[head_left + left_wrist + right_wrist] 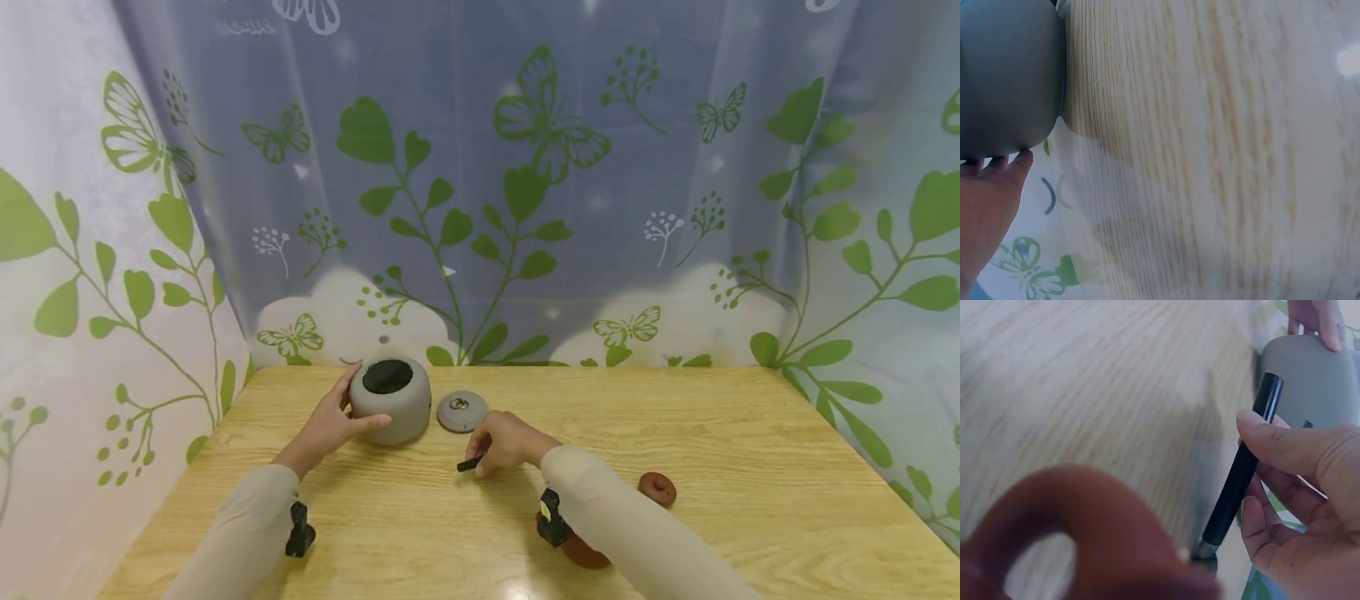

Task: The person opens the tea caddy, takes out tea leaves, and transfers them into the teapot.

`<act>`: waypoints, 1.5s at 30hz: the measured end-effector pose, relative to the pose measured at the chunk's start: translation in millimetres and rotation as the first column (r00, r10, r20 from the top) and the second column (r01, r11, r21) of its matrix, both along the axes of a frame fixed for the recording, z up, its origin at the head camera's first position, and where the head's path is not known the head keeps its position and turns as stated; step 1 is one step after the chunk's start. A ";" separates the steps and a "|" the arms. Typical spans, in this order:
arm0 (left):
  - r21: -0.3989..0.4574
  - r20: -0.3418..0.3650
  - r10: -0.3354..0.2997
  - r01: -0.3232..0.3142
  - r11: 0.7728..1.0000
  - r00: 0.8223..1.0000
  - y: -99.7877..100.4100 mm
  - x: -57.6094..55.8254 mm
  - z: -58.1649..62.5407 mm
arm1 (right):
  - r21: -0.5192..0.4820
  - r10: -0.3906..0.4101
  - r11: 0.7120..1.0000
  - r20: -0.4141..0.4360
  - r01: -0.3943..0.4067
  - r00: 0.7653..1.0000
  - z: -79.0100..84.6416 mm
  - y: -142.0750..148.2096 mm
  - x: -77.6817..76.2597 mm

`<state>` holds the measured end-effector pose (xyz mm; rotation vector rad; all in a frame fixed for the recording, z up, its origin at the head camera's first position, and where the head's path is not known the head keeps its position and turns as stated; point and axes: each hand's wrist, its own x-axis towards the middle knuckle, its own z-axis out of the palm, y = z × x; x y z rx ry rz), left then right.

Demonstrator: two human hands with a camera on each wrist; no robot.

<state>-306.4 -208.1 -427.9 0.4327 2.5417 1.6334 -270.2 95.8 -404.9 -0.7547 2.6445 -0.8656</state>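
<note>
My left hand (330,429) holds a grey round jar (405,417) at its left side, thumb across the front and fingers behind. The jar's top is uncovered and its inside looks dark. In the left wrist view, fingertips (1022,164) press against the jar's wall (1013,75). My right hand (504,443) pinches a slim black stick (1235,484) between thumb and fingers, just right of the jar. A metal collar shows near the stick's lower end; its tip is hidden behind a brown handle. Beside the jar lies a grey lid (450,417) with a small ring on top.
A reddish-brown pot (587,553) stands under my right forearm, mostly covered by the sleeve; its loop handle (1104,506) looms close in the right wrist view. Its small brown lid (657,489) lies on the wooden table (420,533) to the right. A printed curtain (465,275) hangs behind.
</note>
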 end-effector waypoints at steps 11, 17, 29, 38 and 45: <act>-0.012 -0.010 0.000 0.000 1.000 1.000 -0.5 -0.6 -0.8 | -0.121 0.013 0.993 -0.005 -0.014 1.000 17.6 10.6 -7.4; -0.007 -0.014 0.001 -0.002 1.000 1.000 0.4 -0.7 -1.8 | -0.180 -0.043 0.983 0.028 0.048 0.999 29.7 17.9 -10.3; 0.006 -0.020 0.002 -0.002 1.000 1.000 -0.5 -2.1 -2.9 | -0.258 -0.150 0.952 0.069 0.163 0.986 38.9 27.1 -15.8; 0.006 -0.019 -0.001 0.001 1.000 1.000 0.4 -0.5 -1.6 | -0.346 -0.167 0.915 0.144 0.207 0.975 35.7 29.2 -16.8; 0.007 -0.022 0.003 -0.003 1.000 1.000 -0.5 -1.4 -2.4 | -0.411 -0.182 0.879 0.182 0.243 0.966 34.0 26.7 -18.0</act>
